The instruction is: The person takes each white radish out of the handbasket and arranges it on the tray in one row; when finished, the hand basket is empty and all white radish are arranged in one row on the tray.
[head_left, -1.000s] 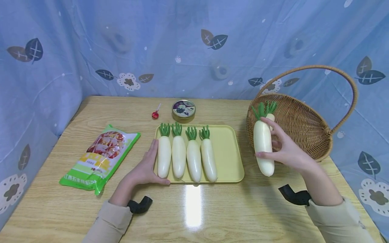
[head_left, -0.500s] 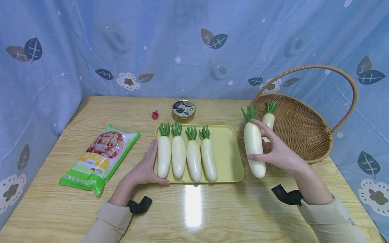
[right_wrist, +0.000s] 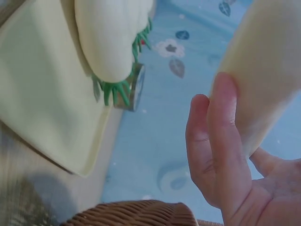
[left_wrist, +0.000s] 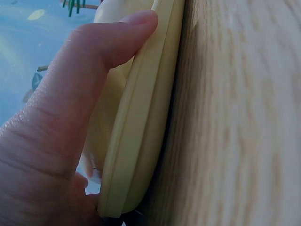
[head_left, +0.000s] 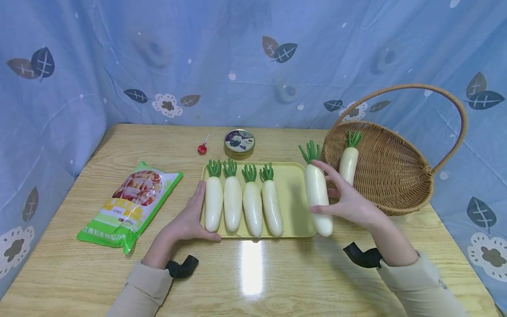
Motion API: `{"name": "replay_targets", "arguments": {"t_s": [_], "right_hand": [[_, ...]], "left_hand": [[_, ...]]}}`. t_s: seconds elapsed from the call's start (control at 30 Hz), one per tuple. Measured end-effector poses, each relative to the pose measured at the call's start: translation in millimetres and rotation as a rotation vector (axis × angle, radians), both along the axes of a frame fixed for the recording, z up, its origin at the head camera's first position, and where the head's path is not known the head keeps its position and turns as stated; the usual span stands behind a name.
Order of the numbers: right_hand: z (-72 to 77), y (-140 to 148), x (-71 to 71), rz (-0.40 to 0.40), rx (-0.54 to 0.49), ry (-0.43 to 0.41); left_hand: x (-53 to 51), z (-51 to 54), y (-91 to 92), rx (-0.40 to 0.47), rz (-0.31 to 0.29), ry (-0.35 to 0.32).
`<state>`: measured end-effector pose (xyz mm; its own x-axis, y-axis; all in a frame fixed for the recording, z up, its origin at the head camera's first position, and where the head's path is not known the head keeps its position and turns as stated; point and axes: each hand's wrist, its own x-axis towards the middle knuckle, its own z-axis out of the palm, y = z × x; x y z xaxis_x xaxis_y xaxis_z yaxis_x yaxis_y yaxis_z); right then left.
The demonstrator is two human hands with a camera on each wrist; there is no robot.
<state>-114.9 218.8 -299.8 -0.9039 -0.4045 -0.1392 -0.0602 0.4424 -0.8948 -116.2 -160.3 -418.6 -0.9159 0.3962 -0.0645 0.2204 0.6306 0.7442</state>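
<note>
In the head view, my right hand (head_left: 344,200) grips a daikon radish (head_left: 317,193) around its middle, green top pointing away. The radish is in the air over the right edge of a yellow tray (head_left: 295,198). In the right wrist view its pale body (right_wrist: 273,66) lies between fingers (right_wrist: 225,132) and thumb. On the tray several daikon radishes (head_left: 233,204) lie side by side, filling its left and middle part. My left hand (head_left: 190,220) rests at the tray's front left corner, fingers extended along the side. Its thumb (left_wrist: 103,42) lies on the rim in the left wrist view.
A wicker basket (head_left: 388,171) with a tall handle stands tilted at the right, holding one daikon radish (head_left: 349,163). Behind the tray are a round tin (head_left: 239,143) and a red lollipop (head_left: 202,149). A green food bag (head_left: 130,204) lies left. A blue curtain (head_left: 245,66) hangs behind.
My right hand has carried the daikon radish leftward from the basket's front to the tray's right edge, uncovering the radish in the basket. The left hand has stayed in place.
</note>
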Motion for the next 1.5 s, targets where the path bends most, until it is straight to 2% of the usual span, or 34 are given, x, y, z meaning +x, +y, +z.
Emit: {"name": "replay_targets", "arguments": {"t_s": [0.2, 0.47, 0.73, 1.13, 1.5], "right_hand": [[-10.0, -6, -3.6, 0.02, -0.008, 0.028], [-22.1, -12, -8.3, 0.041, -0.023, 0.013], [-35.6, -17, -13.3, 0.044, -0.043, -0.032], [-59.7, -26, -21.6, 0.064, -0.023, -0.121], [-70.5, -37, -26.0, 0.066, -0.014, -0.168]], "left_hand": [[-0.7, -0.7, -0.4, -0.01, -0.008, 0.01], [-0.4, 0.1, -1.1, -0.003, -0.007, 0.007], [-0.9, 0.6, -1.6, 0.006, -0.016, 0.027], [-1.2, 0.4, -3.1, 0.011, -0.026, 0.003], [-1.5, 0.1, -4.1, 0.024, -0.023, 0.0]]}}
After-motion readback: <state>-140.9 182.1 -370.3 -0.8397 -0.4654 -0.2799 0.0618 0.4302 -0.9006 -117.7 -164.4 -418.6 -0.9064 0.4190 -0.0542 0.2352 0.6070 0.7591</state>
